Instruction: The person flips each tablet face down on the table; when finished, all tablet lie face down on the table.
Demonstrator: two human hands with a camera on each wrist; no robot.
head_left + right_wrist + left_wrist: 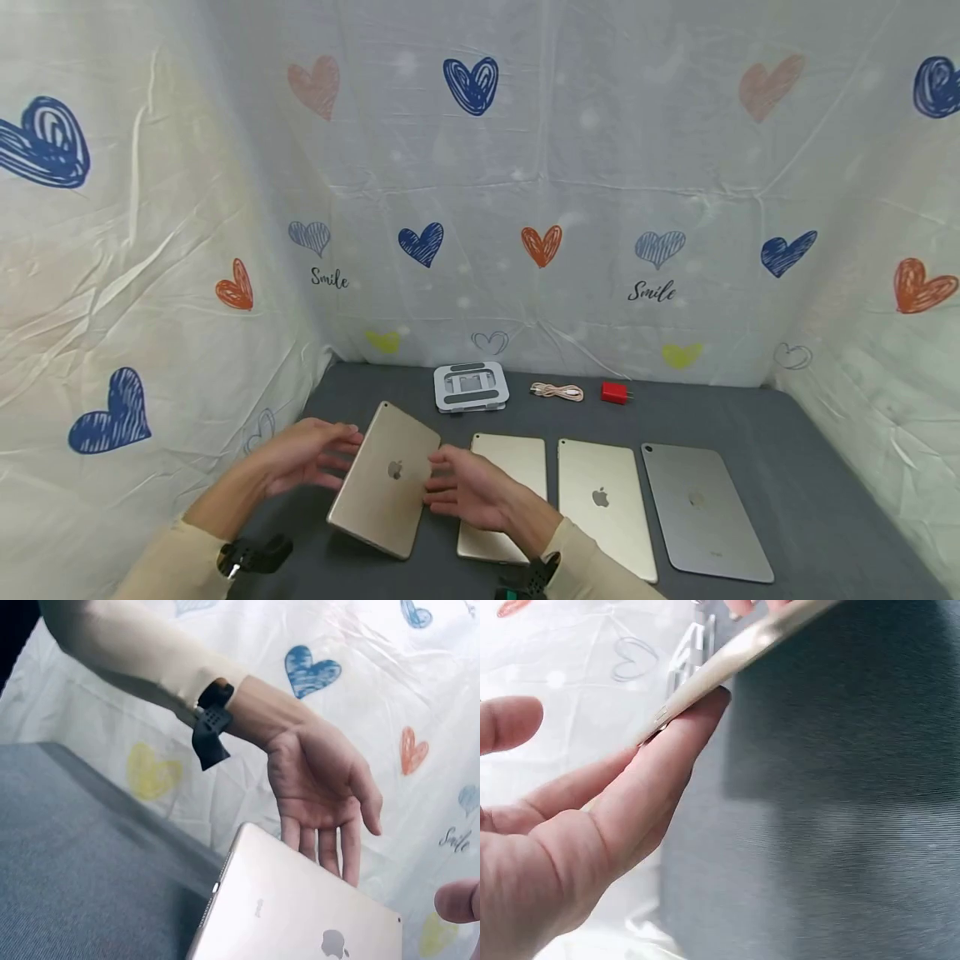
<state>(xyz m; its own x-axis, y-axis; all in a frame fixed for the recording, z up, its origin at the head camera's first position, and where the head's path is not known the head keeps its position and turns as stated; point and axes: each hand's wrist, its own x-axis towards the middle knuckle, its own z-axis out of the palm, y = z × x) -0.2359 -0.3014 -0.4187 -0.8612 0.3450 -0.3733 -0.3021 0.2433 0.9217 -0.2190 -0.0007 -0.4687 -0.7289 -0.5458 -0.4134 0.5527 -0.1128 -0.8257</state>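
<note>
A gold tablet (382,492) is tilted up off the dark table, its apple-marked back facing up. At its left edge is my left hand (309,457); in the left wrist view the straight fingers (656,776) touch the tablet's underside, while the thumb stands apart from it. My right hand (483,492) is at the opposite edge with fingers extended against it and slightly bent. Only part of the right thumb (457,901) shows in the right wrist view, away from the tablet. The tablet's screen side is hidden from the head view.
Two more gold tablets (517,458) (603,500) and a grey tablet (705,508) lie in a row to the right. Behind them are a folded silver stand (471,387), a coiled cable (557,391) and a red charger (615,392). Heart-printed curtains surround the table.
</note>
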